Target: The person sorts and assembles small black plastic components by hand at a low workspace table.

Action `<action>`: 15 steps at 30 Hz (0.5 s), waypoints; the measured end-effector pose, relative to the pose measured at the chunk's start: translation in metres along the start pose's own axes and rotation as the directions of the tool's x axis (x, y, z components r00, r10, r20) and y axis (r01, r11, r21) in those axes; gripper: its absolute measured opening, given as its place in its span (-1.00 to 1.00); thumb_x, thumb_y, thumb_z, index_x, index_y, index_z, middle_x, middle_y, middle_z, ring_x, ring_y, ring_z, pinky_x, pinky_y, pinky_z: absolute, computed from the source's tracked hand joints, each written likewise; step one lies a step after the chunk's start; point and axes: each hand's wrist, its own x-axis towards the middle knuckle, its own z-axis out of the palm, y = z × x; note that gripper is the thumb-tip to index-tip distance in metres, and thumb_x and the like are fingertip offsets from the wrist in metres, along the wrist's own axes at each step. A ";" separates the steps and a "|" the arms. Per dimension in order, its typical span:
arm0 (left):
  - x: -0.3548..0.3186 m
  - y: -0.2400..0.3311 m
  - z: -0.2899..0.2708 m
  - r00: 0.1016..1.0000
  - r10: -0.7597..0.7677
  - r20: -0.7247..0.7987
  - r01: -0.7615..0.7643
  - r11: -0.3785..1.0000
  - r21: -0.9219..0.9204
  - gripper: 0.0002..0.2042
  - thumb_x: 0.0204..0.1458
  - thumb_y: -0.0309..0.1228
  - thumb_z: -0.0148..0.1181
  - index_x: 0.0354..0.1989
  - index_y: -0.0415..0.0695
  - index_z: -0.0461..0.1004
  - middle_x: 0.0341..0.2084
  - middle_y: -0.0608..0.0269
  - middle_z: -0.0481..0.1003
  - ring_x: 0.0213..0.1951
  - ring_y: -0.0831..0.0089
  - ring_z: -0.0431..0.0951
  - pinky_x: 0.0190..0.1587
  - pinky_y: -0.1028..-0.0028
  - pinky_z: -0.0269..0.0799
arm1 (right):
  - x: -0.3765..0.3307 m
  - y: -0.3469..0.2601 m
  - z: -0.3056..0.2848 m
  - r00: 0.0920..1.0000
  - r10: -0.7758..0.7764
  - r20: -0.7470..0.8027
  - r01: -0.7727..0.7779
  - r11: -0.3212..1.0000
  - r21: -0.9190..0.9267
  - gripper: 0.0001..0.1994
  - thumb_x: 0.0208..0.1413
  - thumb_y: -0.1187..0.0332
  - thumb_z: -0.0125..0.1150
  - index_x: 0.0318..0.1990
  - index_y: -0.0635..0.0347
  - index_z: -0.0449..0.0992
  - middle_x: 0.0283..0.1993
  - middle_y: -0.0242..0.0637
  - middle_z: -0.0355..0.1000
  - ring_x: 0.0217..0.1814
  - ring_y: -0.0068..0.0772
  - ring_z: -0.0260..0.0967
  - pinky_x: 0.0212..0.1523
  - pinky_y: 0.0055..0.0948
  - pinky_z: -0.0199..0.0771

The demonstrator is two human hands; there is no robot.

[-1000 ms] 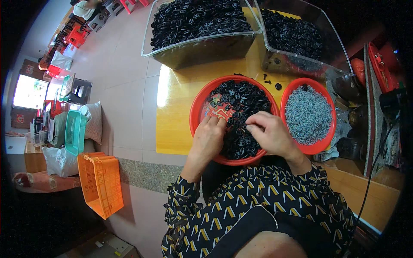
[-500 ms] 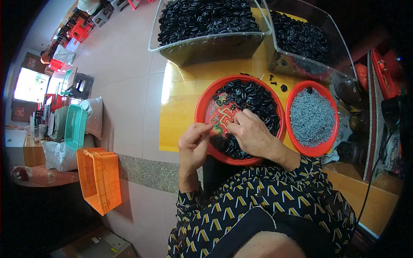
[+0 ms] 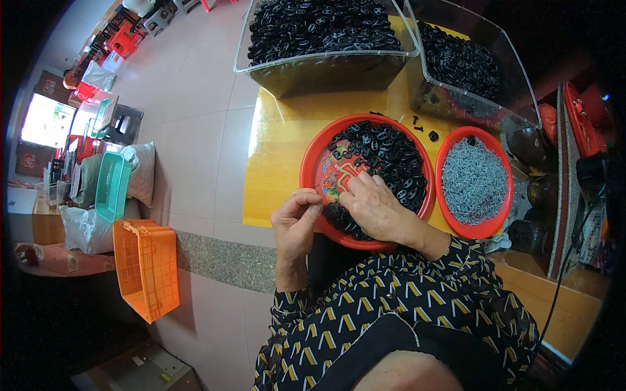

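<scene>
Both hands have drawn back toward the near rim of the big red tray [image 3: 312, 171], which sits on the yellow table [image 3: 277, 163] heaped with glossy black plastic links [image 3: 391, 163]. Beyond it stand two clear bins [image 3: 326, 65], likely bulk stock; right of it, a smaller red tray of dull grey metal pins [image 3: 474, 182]. Right hand [image 3: 375, 208] lies on the links, fingers curled, grasp hidden; left hand [image 3: 295, 218] pinches something too small to tell, just off the rim.
</scene>
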 end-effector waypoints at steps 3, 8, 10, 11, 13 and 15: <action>-0.003 0.000 0.003 1.000 -0.022 -0.018 0.021 0.999 -0.040 -0.94 -0.13 -0.68 0.05 -0.45 -0.32 0.39 -0.40 0.27 0.35 -0.38 0.59 0.34 -0.30 0.66 0.26 | 0.000 -0.001 0.001 0.999 -0.003 0.033 0.004 0.999 -0.036 -0.88 -0.16 0.42 -0.07 -0.44 0.19 0.38 -0.41 -0.23 0.22 -0.26 -0.27 0.17 -0.32 -0.38 0.16; -0.004 0.000 0.008 1.000 -0.029 -0.003 0.029 0.998 -0.052 -0.94 -0.13 -0.68 0.05 -0.44 -0.31 0.39 -0.39 0.26 0.35 -0.39 0.60 0.34 -0.33 0.66 0.27 | -0.003 0.000 0.000 0.998 0.014 0.056 -0.009 0.997 -0.082 -0.89 -0.16 0.41 -0.05 -0.45 0.20 0.36 -0.40 -0.21 0.23 -0.26 -0.25 0.17 -0.32 -0.37 0.16; -0.005 0.000 0.010 0.998 -0.056 -0.005 0.055 0.994 -0.097 -0.93 -0.13 -0.68 0.05 -0.43 -0.31 0.39 -0.40 0.26 0.34 -0.39 0.59 0.34 -0.32 0.65 0.26 | -0.004 0.002 -0.001 1.000 0.012 0.007 -0.012 1.000 0.019 -0.93 -0.19 0.47 -0.01 -0.47 0.21 0.34 -0.39 -0.19 0.22 -0.26 -0.22 0.16 -0.28 -0.33 0.16; -0.006 0.000 0.011 0.998 -0.055 -0.006 0.054 0.994 -0.095 -0.93 -0.13 -0.68 0.05 -0.43 -0.31 0.39 -0.40 0.26 0.34 -0.39 0.59 0.34 -0.32 0.65 0.26 | -0.005 0.005 -0.002 1.000 0.010 0.006 -0.010 1.000 0.021 -0.93 -0.19 0.47 -0.01 -0.47 0.21 0.34 -0.39 -0.19 0.22 -0.26 -0.22 0.16 -0.28 -0.33 0.16; -0.007 0.000 0.016 0.997 -0.066 0.044 0.073 0.984 -0.165 -0.92 -0.13 -0.68 0.05 -0.43 -0.31 0.39 -0.40 0.26 0.34 -0.37 0.58 0.34 -0.29 0.64 0.26 | -0.008 0.011 -0.005 0.991 0.007 -0.133 0.024 0.974 0.226 -0.96 -0.16 0.52 0.02 -0.49 0.24 0.32 -0.44 -0.24 0.24 -0.31 -0.33 0.21 -0.29 -0.37 0.21; -0.009 -0.001 0.020 0.993 -0.102 0.057 0.111 0.973 -0.204 -0.92 -0.13 -0.68 0.05 -0.42 -0.32 0.39 -0.40 0.25 0.34 -0.36 0.57 0.34 -0.28 0.64 0.26 | -0.012 0.011 -0.019 0.978 0.202 0.050 -0.196 0.817 0.542 -0.97 -0.12 0.52 0.02 -0.48 0.24 0.31 -0.47 -0.28 0.26 -0.36 -0.43 0.23 -0.35 -0.45 0.24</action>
